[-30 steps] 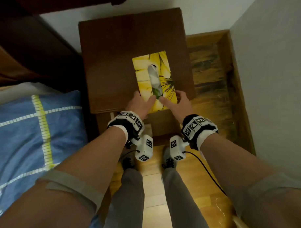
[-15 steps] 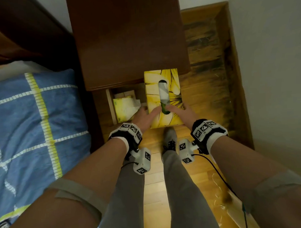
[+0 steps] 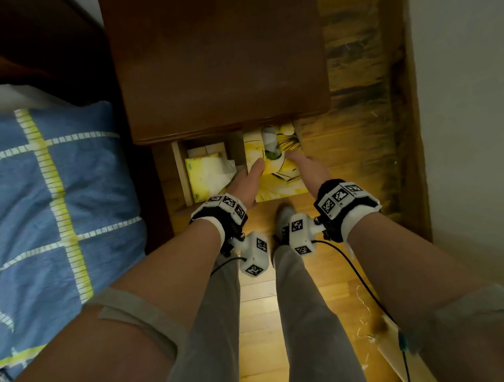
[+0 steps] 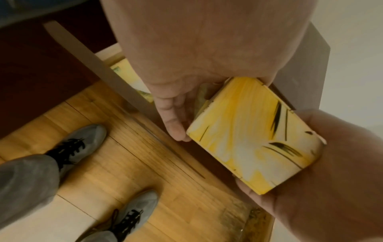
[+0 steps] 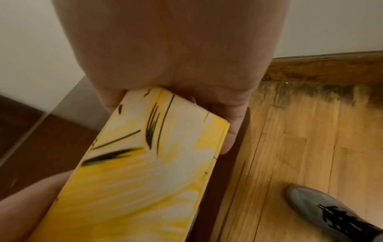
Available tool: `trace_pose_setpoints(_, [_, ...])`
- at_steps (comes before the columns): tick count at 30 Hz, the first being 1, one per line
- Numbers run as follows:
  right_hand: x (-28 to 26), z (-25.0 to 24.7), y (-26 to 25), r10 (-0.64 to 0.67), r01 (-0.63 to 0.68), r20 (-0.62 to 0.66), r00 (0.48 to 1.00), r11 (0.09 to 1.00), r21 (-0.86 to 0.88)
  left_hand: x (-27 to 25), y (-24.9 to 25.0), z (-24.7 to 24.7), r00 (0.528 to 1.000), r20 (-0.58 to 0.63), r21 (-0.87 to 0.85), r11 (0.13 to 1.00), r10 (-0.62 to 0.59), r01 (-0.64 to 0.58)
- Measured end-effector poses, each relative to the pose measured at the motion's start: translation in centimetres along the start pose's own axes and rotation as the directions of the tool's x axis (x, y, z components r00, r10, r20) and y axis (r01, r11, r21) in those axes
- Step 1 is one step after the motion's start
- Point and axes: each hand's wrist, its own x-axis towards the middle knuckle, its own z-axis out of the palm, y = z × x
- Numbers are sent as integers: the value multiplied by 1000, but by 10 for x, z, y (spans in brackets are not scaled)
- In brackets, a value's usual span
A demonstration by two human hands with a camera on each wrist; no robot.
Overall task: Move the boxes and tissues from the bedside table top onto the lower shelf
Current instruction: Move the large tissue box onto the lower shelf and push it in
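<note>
The yellow tissue box (image 3: 276, 175) is held between both hands, its far end under the bedside table top (image 3: 217, 63), over the right side of the lower shelf (image 3: 170, 176). A white tissue (image 3: 269, 138) sticks out of its slot. My left hand (image 3: 249, 179) grips the box's left side, thumb on top and fingers (image 4: 176, 129) down the side. My right hand (image 3: 307, 171) grips the right side, its fingers (image 5: 232, 129) curled under the edge. The box's yellow end face (image 4: 254, 139) fills both wrist views (image 5: 134, 172). A second yellow-white tissue pack (image 3: 207, 175) lies on the shelf's left side.
A pale box (image 3: 206, 149) sits behind the tissue pack. The bed with a blue checked cover (image 3: 51, 198) is close on the left. A white wall (image 3: 465, 126) bounds the right. My grey shoes (image 4: 82, 140) stand on the wooden floor (image 3: 358, 158).
Both hands have carried the yellow tissue box off the table top, down past its front edge and into the lower shelf opening. The head view has tilted lower.
</note>
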Motion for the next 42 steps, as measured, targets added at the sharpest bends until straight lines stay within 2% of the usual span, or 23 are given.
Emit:
trace_pose_setpoints(3, [19, 5, -7, 9, -9, -16, 1000, 1000, -10, 22, 9, -1, 999, -48, 43, 999, 9, -7])
trace_pose_setpoints(5, [28, 9, -9, -34, 32, -37, 999, 998, -58, 36, 10, -5, 997, -68, 81, 996, 48, -43])
trace_pose_setpoints(9, [41, 16, 0, -161, 128, -98, 982, 952, -279, 59, -2, -16, 992, -34, 365, 926, 119, -98])
trace_pose_setpoints(12, [43, 16, 7, -202, 154, -90, 975, 913, -378, 65, -17, -15, 995, 28, 485, 869, 100, -101])
trace_pose_setpoints(17, [44, 16, 11, -213, 174, -59, 975, 904, -389, 63, -18, -11, 991, 79, 447, 885, 108, -132])
trace_pose_setpoints(19, [44, 18, 12, -194, 164, -39, 980, 908, -386, 58, -15, -15, 988, 49, 440, 885, 148, -154])
trace_pose_setpoints(22, [38, 22, 16, -198, 154, -88, 976, 920, -361, 45, -13, -25, 980, -13, 417, 892, 201, -177])
trace_pose_setpoints(25, [24, 24, 22, -204, 143, -168, 964, 938, -316, 24, -10, -37, 936, -110, 445, 858, 335, -255])
trace_pose_setpoints(27, [15, 26, 28, -260, 172, -225, 939, 921, -349, 9, -7, -46, 883, -142, 527, 790, 446, -314])
trace_pose_setpoints(29, [5, 28, 33, -338, 206, -258, 905, 880, -429, -1, -4, -56, 830, -133, 662, 672, 542, -333])
trace_pose_setpoints(32, [-12, 32, 40, -342, 188, -310, 887, 881, -435, -12, 1, -65, 781, -76, 803, 502, 621, -321])
trace_pose_setpoints(34, [-21, 37, 45, -283, 157, -326, 902, 918, -364, -14, 2, -70, 775, -27, 869, 398, 631, -294])
trace_pose_setpoints(37, [-29, 49, 49, -171, 136, -340, 925, 983, -124, -12, 6, -76, 787, 63, 929, 251, 613, -270])
trace_pose_setpoints(39, [-30, 56, 47, -91, 96, -379, 921, 995, -8, -8, 12, -80, 796, 118, 953, 159, 593, -260])
trace_pose_setpoints(42, [-30, 68, 45, 14, 49, -406, 914, 988, 144, 1, 18, -88, 832, 124, 975, 91, 540, -204])
